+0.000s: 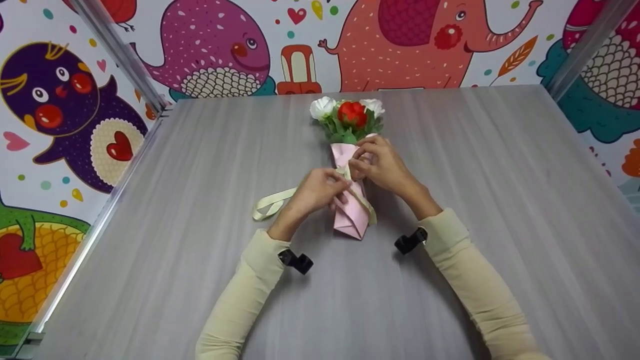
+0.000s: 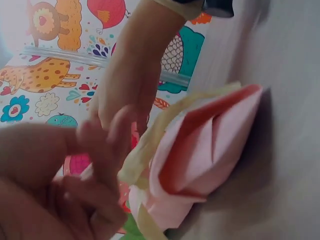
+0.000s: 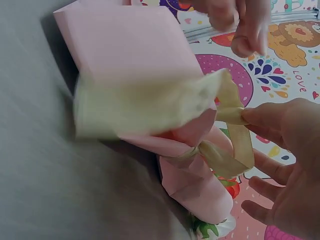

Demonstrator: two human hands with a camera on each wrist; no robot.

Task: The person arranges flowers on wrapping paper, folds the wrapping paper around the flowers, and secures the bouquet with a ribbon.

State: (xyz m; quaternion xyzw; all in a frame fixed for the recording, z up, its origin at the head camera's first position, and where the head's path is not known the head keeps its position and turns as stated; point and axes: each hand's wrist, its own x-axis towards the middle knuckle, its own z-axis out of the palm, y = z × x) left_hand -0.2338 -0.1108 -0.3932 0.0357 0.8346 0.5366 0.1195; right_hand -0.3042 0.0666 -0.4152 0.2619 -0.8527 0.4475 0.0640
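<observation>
A bouquet wrapped in pink paper (image 1: 350,220) lies on the table, its white and red flowers (image 1: 352,114) pointing away from me. A cream ribbon (image 3: 186,152) goes round the wrap's narrow middle. In the right wrist view a looped part of the ribbon is pinched between the thumb and index finger of my right hand (image 1: 384,165), whose other fingers are spread. Just left of the wrap is my left hand (image 1: 320,190), fingers loosely bent. Nothing shows between its fingertips in the right wrist view. One ribbon tail hangs over the paper, blurred there.
Another ribbon length (image 1: 272,204) lies folded on the grey table (image 1: 200,150), left of the bouquet. Walls with cartoon animals (image 1: 405,47) border the table at the back and sides. A black wrist camera (image 1: 296,261) sits on the left cuff, another (image 1: 411,241) on the right.
</observation>
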